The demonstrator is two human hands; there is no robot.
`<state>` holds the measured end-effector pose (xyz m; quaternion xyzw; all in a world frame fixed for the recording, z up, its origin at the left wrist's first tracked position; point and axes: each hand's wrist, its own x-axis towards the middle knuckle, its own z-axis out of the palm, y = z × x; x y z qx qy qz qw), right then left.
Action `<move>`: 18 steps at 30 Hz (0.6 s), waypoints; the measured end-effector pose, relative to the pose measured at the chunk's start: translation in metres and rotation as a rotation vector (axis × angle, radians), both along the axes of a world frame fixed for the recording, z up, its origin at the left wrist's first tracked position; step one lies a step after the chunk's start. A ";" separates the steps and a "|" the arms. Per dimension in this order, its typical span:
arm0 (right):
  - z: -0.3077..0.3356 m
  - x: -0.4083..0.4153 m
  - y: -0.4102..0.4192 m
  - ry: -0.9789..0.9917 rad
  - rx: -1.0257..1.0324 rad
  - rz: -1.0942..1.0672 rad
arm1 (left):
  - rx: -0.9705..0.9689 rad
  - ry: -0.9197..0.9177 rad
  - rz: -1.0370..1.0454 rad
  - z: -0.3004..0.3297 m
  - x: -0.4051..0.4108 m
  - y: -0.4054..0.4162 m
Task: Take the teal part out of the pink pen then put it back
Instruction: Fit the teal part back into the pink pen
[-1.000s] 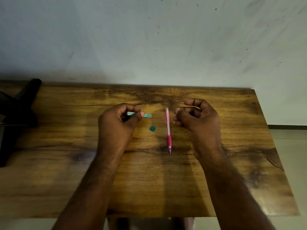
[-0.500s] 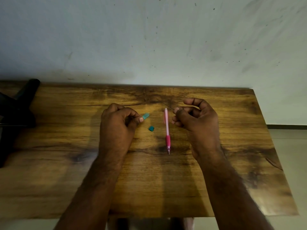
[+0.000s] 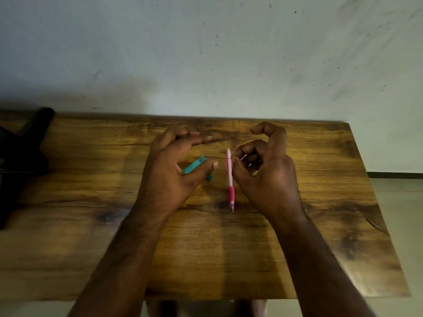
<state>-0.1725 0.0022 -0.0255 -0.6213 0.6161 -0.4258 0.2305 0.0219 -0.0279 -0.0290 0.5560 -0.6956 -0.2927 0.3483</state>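
From my remote seat I see the left hand (image 3: 170, 172) above the brown wood-grain table (image 3: 91, 236), thumb pressing a short teal plastic tube (image 3: 194, 164) against the palm while the long fingers stretch out toward 1 o'clock. The tube tilts, its open end toward 2 o'clock. A thin dark lead (image 3: 216, 157) runs from that open end across to the right hand (image 3: 265, 172), whose thumb and forefinger pinch its far end; the other fingers curl loosely above. Between the two hands lies the slim pink pen with a darker pink grip (image 3: 229, 177), flat on the table, tip toward 6 o'clock, the lead crossing its upper end. A small teal bit (image 3: 209, 178) peeks out under the left thumb. At 9 o'clock sits a black stand (image 3: 25, 147).
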 end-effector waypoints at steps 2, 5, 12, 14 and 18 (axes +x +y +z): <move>0.000 0.001 0.000 0.019 -0.044 0.047 | -0.021 -0.043 -0.031 -0.001 -0.001 0.000; 0.001 0.002 0.000 -0.018 -0.068 0.078 | -0.031 -0.059 -0.029 -0.003 0.001 0.000; 0.001 0.001 -0.001 -0.233 -0.008 0.029 | -0.034 0.030 -0.024 -0.002 -0.001 0.000; 0.004 0.000 -0.003 -0.517 0.082 -0.045 | -0.032 0.100 -0.004 -0.001 -0.003 0.000; 0.005 -0.006 -0.007 -0.722 0.273 -0.071 | 0.000 0.195 0.034 0.001 -0.006 0.001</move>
